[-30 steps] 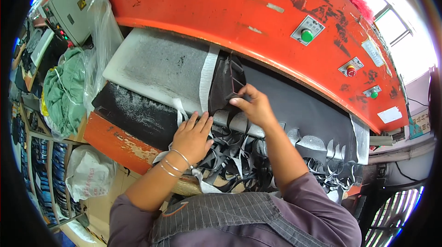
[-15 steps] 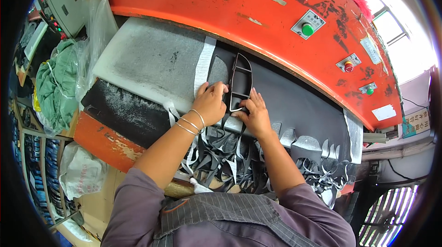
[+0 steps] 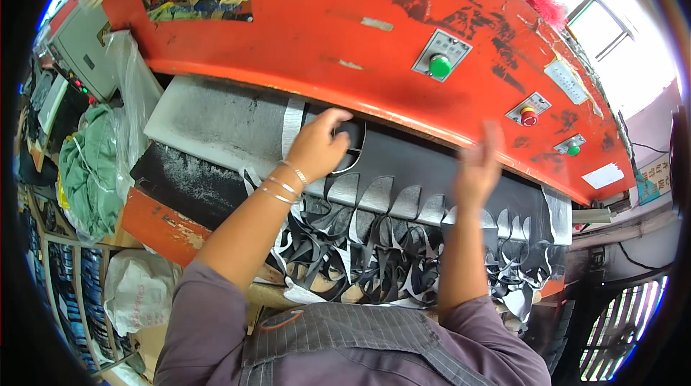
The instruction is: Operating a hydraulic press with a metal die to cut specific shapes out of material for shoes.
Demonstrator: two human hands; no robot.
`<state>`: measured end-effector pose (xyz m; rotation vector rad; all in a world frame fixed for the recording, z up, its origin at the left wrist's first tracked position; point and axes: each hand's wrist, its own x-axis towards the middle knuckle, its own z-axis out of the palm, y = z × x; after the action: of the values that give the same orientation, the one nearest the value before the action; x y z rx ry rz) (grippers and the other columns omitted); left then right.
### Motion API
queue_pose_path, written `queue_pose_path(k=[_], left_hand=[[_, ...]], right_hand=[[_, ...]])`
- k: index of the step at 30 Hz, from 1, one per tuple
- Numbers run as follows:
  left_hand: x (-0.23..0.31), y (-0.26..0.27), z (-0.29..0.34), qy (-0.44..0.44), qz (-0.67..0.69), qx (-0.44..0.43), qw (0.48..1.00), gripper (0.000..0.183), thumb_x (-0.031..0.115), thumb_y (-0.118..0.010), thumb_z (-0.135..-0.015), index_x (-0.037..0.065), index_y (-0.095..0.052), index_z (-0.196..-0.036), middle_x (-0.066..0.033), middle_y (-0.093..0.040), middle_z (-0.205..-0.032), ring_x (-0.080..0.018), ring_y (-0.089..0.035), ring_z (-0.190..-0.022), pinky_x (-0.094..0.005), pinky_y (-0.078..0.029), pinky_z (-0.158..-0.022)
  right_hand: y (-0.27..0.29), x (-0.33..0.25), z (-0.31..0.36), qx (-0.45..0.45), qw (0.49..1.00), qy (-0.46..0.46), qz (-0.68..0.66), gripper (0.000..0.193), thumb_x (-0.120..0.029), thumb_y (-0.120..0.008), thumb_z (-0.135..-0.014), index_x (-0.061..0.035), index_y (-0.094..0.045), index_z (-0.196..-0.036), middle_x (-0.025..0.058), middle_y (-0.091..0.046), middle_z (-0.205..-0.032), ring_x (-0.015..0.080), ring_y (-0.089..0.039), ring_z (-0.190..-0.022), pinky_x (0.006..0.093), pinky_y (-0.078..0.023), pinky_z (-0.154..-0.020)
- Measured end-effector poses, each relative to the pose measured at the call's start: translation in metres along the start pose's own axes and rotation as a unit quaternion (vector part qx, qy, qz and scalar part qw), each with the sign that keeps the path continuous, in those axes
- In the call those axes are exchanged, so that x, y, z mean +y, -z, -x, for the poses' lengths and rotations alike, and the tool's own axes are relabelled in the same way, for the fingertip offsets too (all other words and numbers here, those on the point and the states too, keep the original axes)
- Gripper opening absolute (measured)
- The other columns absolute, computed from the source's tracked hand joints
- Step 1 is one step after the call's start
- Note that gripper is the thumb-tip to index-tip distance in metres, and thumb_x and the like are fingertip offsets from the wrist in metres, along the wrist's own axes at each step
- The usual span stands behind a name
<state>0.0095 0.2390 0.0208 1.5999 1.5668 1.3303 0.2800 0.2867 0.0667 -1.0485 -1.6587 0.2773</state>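
Note:
A metal cutting die (image 3: 354,149), a narrow curved frame with crossbars, stands on a black sheet (image 3: 414,159) under the front edge of the red machine. Beside it is my left hand (image 3: 320,145), its bent thumb and forefinger apart with nothing seen between them; whether it touches the die I cannot tell. My right hand (image 3: 478,173) is raised above the sheet's right part, below the machine's buttons, its fingers smeared by motion. Rounded cut-outs run along the sheet's near edge, with the pale board showing through.
Dark leftover strips (image 3: 389,238) hang in a tangle along the near edge. A worn pale board (image 3: 216,112) lies at the left. Across the far side is the red machine (image 3: 288,40) with a green button (image 3: 440,65) and a red button (image 3: 529,117). Green cloth (image 3: 90,177) sits far left.
My right hand has left the die and moved right and up. My left hand stays beside the die, its thumb and forefinger now spread. The view has tilted up, showing more of the machine.

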Motion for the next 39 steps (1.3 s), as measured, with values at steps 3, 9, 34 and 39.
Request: queue_pose_path(k=[3, 9, 34, 39], left_hand=[[0.075, -0.037, -0.025, -0.081, 0.058, -0.072, 0.992, 0.023, 0.018, -0.056, -0.087, 0.002, -0.065, -0.102, -0.0196, -0.068, -0.094, -0.0355, -0.066, -0.086, -0.0398, -0.052, -0.077], [0.165, -0.07, -0.056, -0.263, -0.121, -0.026, 0.957, 0.034, 0.029, -0.053, -0.09, 0.004, -0.063, -0.068, -0.0212, -0.06, -0.065, -0.0406, -0.059, -0.063, -0.0484, -0.047, -0.06], [0.032, 0.001, 0.264, -0.049, -0.32, -0.016, 0.946, 0.024, 0.024, -0.063, -0.077, 0.001, -0.064, -0.067, -0.0151, -0.061, -0.075, -0.0336, -0.058, -0.079, -0.0434, -0.048, -0.074], [0.048, 0.021, 0.245, 0.036, -0.294, -0.172, 0.939, 0.024, 0.028, -0.066, -0.078, 0.005, -0.072, -0.079, -0.0132, -0.065, -0.074, -0.032, -0.061, -0.078, -0.0415, -0.05, -0.075]], right_hand=[[0.124, 0.078, -0.08, 0.303, 0.951, -0.01, -0.066, 0.057, -0.036, -0.04, -0.102, 0.0091, -0.036, -0.137, 0.0206, -0.042, -0.14, 0.0263, -0.043, -0.127, 0.0375, -0.036, -0.106], [0.233, 0.132, -0.14, 0.405, 0.877, -0.225, 0.131, 0.087, -0.059, -0.032, -0.097, 0.0104, -0.016, -0.146, 0.0291, -0.019, -0.152, 0.036, -0.03, -0.139, 0.0415, -0.031, -0.11], [-0.057, -0.143, 0.125, -0.479, 0.871, -0.102, 0.029, 0.074, -0.061, -0.055, -0.086, -0.0041, -0.048, -0.133, 0.0285, -0.059, -0.12, 0.0424, -0.057, -0.112, 0.0443, -0.045, -0.096], [-0.081, -0.078, 0.047, -0.42, 0.851, -0.198, 0.244, 0.087, -0.074, -0.045, -0.084, -0.0021, -0.04, -0.133, 0.0275, -0.053, -0.125, 0.0414, -0.057, -0.113, 0.0473, -0.048, -0.091]])
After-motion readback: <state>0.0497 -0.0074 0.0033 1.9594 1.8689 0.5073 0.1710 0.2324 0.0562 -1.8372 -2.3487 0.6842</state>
